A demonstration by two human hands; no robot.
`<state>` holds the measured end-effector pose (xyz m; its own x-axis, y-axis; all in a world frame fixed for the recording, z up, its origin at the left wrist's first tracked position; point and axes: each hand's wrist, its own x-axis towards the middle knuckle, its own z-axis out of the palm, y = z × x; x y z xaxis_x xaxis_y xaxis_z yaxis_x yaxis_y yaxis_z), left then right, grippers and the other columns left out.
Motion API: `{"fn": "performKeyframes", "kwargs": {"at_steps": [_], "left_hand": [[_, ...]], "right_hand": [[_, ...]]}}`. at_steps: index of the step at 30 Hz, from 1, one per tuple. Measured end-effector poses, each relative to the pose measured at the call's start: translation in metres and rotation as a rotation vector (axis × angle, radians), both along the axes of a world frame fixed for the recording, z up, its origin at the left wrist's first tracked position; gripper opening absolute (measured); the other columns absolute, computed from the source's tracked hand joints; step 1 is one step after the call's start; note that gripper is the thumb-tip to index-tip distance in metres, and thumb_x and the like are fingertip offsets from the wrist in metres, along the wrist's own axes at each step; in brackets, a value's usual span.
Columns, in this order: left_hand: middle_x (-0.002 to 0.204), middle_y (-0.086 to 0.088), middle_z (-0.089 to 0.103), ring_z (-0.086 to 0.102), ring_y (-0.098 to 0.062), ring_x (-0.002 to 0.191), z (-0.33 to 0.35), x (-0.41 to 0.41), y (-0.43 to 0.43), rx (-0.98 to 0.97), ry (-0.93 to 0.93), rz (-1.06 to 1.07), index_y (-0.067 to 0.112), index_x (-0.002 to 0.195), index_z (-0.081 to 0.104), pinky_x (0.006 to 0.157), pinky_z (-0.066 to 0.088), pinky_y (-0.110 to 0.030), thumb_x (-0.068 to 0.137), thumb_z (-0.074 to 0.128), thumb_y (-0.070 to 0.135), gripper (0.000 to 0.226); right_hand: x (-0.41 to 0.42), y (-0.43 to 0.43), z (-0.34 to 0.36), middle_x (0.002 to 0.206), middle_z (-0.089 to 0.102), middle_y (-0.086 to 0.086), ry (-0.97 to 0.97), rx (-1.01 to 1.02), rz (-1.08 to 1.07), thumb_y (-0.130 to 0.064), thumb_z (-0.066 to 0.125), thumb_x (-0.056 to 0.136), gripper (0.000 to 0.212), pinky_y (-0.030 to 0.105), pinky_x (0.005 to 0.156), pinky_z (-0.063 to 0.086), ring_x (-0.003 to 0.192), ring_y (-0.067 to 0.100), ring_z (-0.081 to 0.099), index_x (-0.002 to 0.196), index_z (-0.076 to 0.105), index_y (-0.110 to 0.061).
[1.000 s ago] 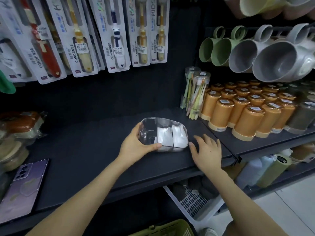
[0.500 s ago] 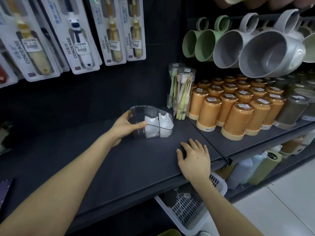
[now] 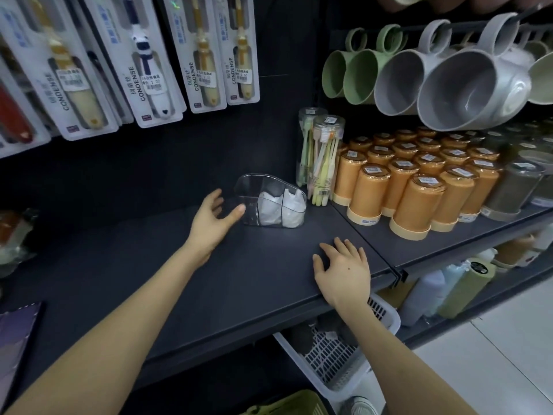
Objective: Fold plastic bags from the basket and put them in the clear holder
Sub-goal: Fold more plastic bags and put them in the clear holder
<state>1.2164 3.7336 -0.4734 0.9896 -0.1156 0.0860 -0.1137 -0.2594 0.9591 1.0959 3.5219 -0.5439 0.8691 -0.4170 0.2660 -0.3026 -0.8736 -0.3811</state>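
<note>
Nearest, low in view: rim of a green basket [image 3: 287, 402], and just beyond it a white basket [image 3: 338, 354] with slatted sides, tucked partly under the shelf [image 3: 254, 280]. Dark lumps lie in the white one; what they are, I cannot tell.

My right hand [image 3: 344, 272] rests palm down on the front edge of the dark shelf, fingers spread and fairly straight. It holds nothing.

My left hand [image 3: 214, 220] is farther in, over the shelf, palm turned toward the right, fingers loose and apart. It grips nothing. The thumb tip sits at the left wall of the clear holder [image 3: 254, 190]; touching or a sliver apart, I cannot tell.

The holder stands upright on the shelf, toward the back. Inner walls split it into compartments. Folded white bags [image 3: 284, 206] fill the right-hand compartments; the left one shows only clear plastic.

Just right of the holder: two clear tubs of toothbrushes [image 3: 324, 163]. Beyond these, rows of orange cups [image 3: 413, 193] on the adjoining shelf. Above, green and grey mugs [image 3: 449, 82] hang on a rail. Carded toothbrush packs [image 3: 149, 70] hang on the back wall at upper left.
</note>
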Motion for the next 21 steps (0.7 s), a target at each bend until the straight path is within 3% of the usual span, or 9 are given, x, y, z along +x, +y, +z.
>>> {"fn": "performKeyframes", "kwargs": {"at_steps": [3,7,10,12,15,18,21], "left_hand": [[0.146,0.006,0.043,0.039,-0.007,0.132,-0.014,-0.055,0.044,0.294,-0.125,-0.071,0.02,0.143,0.042,0.105,0.032,-0.02,0.09,0.062,0.035,0.059],[0.139,0.017,0.042,0.03,-0.002,0.137,-0.035,-0.144,0.114,0.617,-0.35,-0.033,0.025,0.134,0.054,0.111,0.022,-0.018,0.093,0.048,0.057,0.052],[0.139,0.009,0.049,0.034,-0.009,0.137,-0.057,-0.19,0.161,0.809,-0.421,0.005,0.021,0.13,0.059,0.113,0.022,-0.021,0.093,0.038,0.055,0.055],[0.142,0.0,0.049,0.036,-0.02,0.138,-0.069,-0.211,0.186,0.942,-0.398,-0.003,0.018,0.134,0.057,0.116,0.017,-0.027,0.096,0.031,0.056,0.059],[0.145,-0.006,0.047,0.036,-0.027,0.137,-0.077,-0.227,0.21,1.095,-0.407,-0.018,0.017,0.139,0.051,0.118,0.012,-0.031,0.099,0.022,0.056,0.063],[0.146,-0.008,0.046,0.037,-0.028,0.137,-0.082,-0.232,0.216,1.142,-0.467,-0.04,0.012,0.14,0.049,0.118,0.014,-0.034,0.101,0.022,0.053,0.062],[0.146,-0.01,0.045,0.037,-0.031,0.138,-0.089,-0.234,0.213,1.166,-0.526,-0.004,0.011,0.141,0.047,0.117,0.019,-0.041,0.099,0.031,0.048,0.058]], "right_hand": [[-0.001,-0.001,0.001,0.142,0.051,0.01,0.02,-0.012,-0.003,-0.037,0.05,0.095,0.041,0.044,0.117,0.018,0.138,0.028,0.037,0.128,0.062,-0.016],[-0.002,0.002,0.002,0.132,0.059,0.013,-0.019,-0.048,0.003,-0.035,0.055,0.093,0.039,0.047,0.114,0.027,0.131,0.031,0.046,0.121,0.067,-0.011],[-0.005,0.003,0.002,0.122,0.065,0.017,-0.056,-0.057,0.029,-0.037,0.055,0.092,0.04,0.05,0.107,0.036,0.122,0.035,0.054,0.113,0.069,-0.006],[-0.008,0.006,0.003,0.114,0.068,0.017,-0.083,-0.076,0.063,-0.048,0.046,0.089,0.053,0.053,0.101,0.041,0.111,0.037,0.06,0.113,0.068,-0.006],[-0.02,0.024,0.011,0.108,0.068,0.015,-0.196,-0.184,0.124,-0.055,0.047,0.085,0.059,0.052,0.096,0.039,0.1,0.037,0.063,0.116,0.064,-0.008],[-0.043,0.058,0.024,0.107,0.066,0.01,-0.428,-0.254,0.298,-0.053,0.046,0.089,0.053,0.043,0.087,0.036,0.098,0.032,0.06,0.114,0.062,-0.009],[-0.086,0.102,0.011,0.099,0.066,0.007,-0.49,-0.189,0.628,-0.046,0.049,0.092,0.043,0.038,0.078,0.04,0.088,0.028,0.06,0.108,0.064,-0.008]]}}
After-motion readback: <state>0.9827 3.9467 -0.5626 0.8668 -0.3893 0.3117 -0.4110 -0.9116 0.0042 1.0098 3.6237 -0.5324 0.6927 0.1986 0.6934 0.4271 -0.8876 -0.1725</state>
